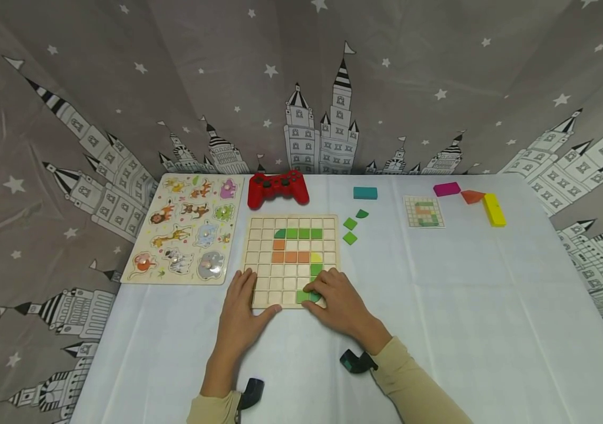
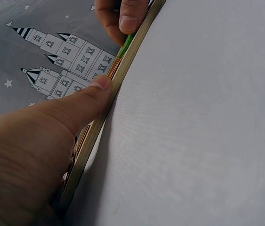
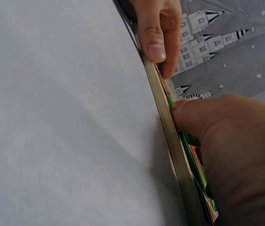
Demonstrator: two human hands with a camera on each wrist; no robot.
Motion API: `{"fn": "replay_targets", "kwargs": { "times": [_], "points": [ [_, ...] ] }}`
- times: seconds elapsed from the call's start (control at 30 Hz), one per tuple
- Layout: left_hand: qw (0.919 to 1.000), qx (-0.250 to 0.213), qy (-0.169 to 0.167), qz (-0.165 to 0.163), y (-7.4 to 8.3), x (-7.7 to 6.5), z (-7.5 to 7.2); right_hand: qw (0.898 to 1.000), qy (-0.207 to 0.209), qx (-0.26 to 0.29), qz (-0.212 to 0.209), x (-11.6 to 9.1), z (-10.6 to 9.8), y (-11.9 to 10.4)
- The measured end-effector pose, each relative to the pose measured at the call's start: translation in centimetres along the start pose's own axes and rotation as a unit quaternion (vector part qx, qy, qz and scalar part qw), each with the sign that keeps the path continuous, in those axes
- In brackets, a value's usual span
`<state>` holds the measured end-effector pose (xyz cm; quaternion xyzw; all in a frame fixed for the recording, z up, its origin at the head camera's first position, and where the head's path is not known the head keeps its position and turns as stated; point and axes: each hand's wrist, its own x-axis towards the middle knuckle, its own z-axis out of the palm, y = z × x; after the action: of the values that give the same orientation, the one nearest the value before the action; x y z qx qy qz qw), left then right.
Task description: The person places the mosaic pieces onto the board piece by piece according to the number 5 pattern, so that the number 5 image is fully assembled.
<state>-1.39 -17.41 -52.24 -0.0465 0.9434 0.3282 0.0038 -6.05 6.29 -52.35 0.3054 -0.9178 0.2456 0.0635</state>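
Note:
A wooden grid board (image 1: 291, 235) lies on the white table, partly filled with green, orange and one yellow tile. My left hand (image 1: 244, 294) rests flat on its lower-left corner, the thumb (image 2: 92, 92) against the front edge (image 2: 99, 127). My right hand (image 1: 328, 294) lies over the lower-right corner, its fingers pressing a green tile (image 1: 305, 296) in the bottom row. In the right wrist view its thumb (image 3: 188, 110) sits at the board's edge (image 3: 170, 136) beside the green tile (image 3: 185, 141). The left thumb (image 3: 156, 42) shows farther along.
Left of the board lies an animal peg puzzle (image 1: 185, 229), behind it a red game controller (image 1: 278, 188). Loose green tiles (image 1: 350, 231), a teal block (image 1: 365, 192), a pattern card (image 1: 424, 211) and magenta (image 1: 447, 189), orange (image 1: 472, 196) and yellow (image 1: 494, 209) blocks lie at right.

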Motion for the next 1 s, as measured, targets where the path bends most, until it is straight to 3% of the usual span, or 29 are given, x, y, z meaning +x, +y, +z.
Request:
{"fn": "replay_targets", "kwargs": {
  "times": [1.0],
  "points": [
    [0.9999, -0.002, -0.009, -0.007, 0.05, -0.04, -0.16, 1.000, 0.003, -0.003, 0.006, -0.20, -0.06, -0.20]
  ]
}}
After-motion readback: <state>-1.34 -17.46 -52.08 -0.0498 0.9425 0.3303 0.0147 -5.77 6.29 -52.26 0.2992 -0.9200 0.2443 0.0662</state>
